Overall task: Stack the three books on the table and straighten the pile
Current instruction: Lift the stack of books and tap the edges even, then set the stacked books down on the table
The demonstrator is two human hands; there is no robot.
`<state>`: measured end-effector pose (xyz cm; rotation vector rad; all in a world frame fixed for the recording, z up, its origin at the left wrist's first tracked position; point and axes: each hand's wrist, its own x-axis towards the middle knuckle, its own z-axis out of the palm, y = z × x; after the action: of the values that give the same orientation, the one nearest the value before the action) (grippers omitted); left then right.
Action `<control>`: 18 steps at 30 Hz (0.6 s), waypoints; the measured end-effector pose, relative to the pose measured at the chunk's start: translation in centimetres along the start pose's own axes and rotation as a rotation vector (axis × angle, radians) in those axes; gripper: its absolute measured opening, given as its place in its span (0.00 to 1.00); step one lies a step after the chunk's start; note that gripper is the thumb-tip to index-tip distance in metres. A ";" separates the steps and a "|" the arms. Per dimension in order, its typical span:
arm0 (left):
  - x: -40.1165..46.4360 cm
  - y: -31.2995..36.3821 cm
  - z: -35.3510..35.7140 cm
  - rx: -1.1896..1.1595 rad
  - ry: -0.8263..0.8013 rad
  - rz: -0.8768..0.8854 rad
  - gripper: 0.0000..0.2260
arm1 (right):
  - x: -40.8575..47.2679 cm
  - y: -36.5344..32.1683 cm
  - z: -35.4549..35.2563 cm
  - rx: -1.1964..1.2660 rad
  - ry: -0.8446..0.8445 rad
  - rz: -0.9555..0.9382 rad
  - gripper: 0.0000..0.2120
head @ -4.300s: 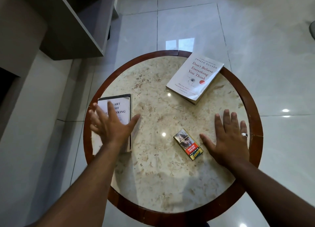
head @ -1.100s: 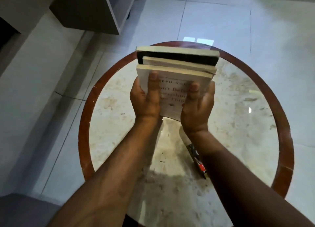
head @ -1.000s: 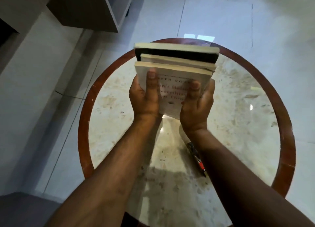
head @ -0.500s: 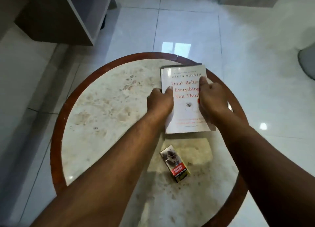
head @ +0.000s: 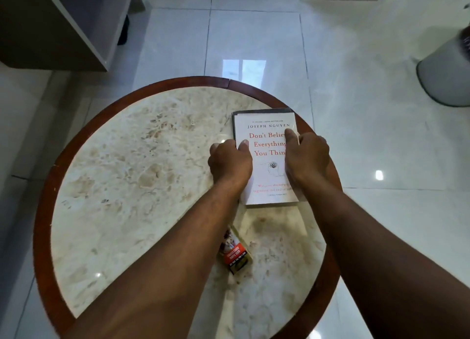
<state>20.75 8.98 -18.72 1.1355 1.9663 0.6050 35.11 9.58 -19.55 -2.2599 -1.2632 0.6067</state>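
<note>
The pile of books [head: 267, 176] lies flat on the right side of the round marble table [head: 132, 176]. The white book with red lettering is on top. Dark edges of the books beneath show along its far and left sides. My left hand [head: 230, 160] grips the pile's left edge, thumb on the cover. My right hand [head: 306, 158] grips the right edge, thumb on the cover. The lower books are mostly hidden.
A small cigarette pack [head: 235, 254] lies on the table near my left forearm. The table's brown wooden rim [head: 43, 211] rings the marble. A grey cabinet [head: 66, 25] stands at upper left and a white bin [head: 447, 76] at far right on the tiled floor.
One second ago both hands held the pile upright above the table. It now lies flat on the right side, with both hands still on its edges.
</note>
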 end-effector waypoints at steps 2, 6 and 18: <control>-0.4 -0.3 -0.5 0.004 -0.006 0.034 0.22 | -0.3 0.1 -0.5 0.079 -0.033 0.024 0.24; -5.2 -3.1 -5.2 0.043 -0.047 0.142 0.25 | -5.2 1.5 -4.5 0.360 -0.025 0.080 0.26; -12.3 -12.0 -9.3 0.626 -0.184 0.435 0.41 | -21.0 10.5 -1.5 -0.437 -0.251 -0.476 0.38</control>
<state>10.92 -7.83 -17.06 1.9562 1.7987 0.0705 32.89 -13.74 -21.63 -2.1183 -2.1506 0.4750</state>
